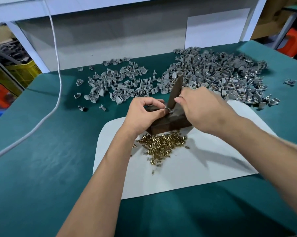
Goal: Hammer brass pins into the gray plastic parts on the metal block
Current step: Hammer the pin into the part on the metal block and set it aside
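Note:
A dark metal block (173,123) stands on a white sheet (187,168) at the table's middle. My left hand (144,112) pinches a small gray plastic part (168,109) on top of the block. My right hand (204,108) grips a dark metal bar (176,90) that stands tilted, its lower end on that part. A heap of brass pins (161,145) lies on the sheet just in front of the block.
Gray plastic parts lie in two heaps on the green table (41,159): a smaller heap (117,82) at the back left, a large heap (221,74) at the back right. A white cable (59,82) curves across the left side. White panels stand behind.

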Demonstrator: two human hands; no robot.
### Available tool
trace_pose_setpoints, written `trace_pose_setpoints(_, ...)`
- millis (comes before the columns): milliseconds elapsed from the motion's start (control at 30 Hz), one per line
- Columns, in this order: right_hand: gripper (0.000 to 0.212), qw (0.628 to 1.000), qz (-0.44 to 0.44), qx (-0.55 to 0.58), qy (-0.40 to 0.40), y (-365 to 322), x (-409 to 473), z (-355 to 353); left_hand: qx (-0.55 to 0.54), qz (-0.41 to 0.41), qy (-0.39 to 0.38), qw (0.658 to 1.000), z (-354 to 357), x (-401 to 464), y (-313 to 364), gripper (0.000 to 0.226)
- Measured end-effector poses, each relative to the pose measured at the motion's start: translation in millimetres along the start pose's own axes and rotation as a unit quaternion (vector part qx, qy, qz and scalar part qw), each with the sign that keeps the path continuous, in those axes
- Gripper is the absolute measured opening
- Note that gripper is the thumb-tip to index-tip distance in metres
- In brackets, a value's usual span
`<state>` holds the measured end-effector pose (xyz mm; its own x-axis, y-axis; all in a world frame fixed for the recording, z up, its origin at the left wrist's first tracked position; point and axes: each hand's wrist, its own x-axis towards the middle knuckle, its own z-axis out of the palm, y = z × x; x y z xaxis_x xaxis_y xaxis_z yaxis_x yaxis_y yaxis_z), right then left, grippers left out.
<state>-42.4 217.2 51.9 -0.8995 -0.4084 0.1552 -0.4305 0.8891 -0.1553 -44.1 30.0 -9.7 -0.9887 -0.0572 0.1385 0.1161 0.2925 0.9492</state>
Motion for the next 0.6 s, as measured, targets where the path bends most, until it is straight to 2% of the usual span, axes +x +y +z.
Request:
trace_pose_setpoints(133,0.026,1.000,-0.007,-0.001,-0.003,9,4,-5,0.024,0.028,0.001,0.999,1,-2,-2,0.007)
trace_pose_setpoints(333,0.039,0.996,0.067,0.066,0.012,37,5,-7,0.026,0.046,0.005,0.999,2,-2,-3,0.010)
trace_pose_setpoints(600,0.041,0.992,0.042,0.117,0.022,55,-2,-7,0.007,0.050,-0.003,0.999,0,-2,-2,0.009)
